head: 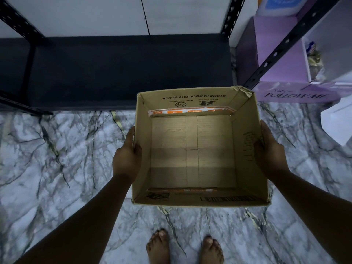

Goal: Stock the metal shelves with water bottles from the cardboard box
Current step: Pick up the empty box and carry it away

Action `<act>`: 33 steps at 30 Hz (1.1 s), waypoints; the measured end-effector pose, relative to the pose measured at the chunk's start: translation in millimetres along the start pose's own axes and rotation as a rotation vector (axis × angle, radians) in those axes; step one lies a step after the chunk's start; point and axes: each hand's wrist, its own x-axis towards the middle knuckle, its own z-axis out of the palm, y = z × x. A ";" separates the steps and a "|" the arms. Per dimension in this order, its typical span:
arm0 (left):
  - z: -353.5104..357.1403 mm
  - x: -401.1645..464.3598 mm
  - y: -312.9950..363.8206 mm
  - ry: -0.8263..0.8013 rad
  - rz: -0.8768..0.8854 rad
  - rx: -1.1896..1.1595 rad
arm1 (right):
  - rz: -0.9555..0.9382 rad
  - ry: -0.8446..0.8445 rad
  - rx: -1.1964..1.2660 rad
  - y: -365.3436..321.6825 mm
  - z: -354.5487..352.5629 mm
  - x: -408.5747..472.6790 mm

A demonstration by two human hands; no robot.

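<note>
An open cardboard box point(245, 147) hangs in front of me above the marble floor, and its inside is bare, with no water bottle in view. My left hand point(126, 155) grips the box's left wall, thumb over the rim. On the opposite wall, my right hand point(270, 149) holds the box the same way. The dark lowest board of the metal shelves point(114, 69) lies just beyond the box, with black perforated uprights at its corners.
A purple carton point(285, 92) sits on the floor at the right, behind a slanting black shelf upright point(282, 48). A white object point(339, 121) stands at the far right. My bare feet point(182, 248) are on the marble floor below the box.
</note>
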 end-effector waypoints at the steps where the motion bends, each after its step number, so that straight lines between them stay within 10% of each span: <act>1: -7.3 -1.6 4.5 0.003 -0.002 0.000 | -0.007 0.007 0.001 -4.5 -6.5 -2.7; 33: -351.2 -185.6 198.6 0.195 0.105 -0.121 | -0.112 0.124 0.035 -264.1 -341.5 -141.5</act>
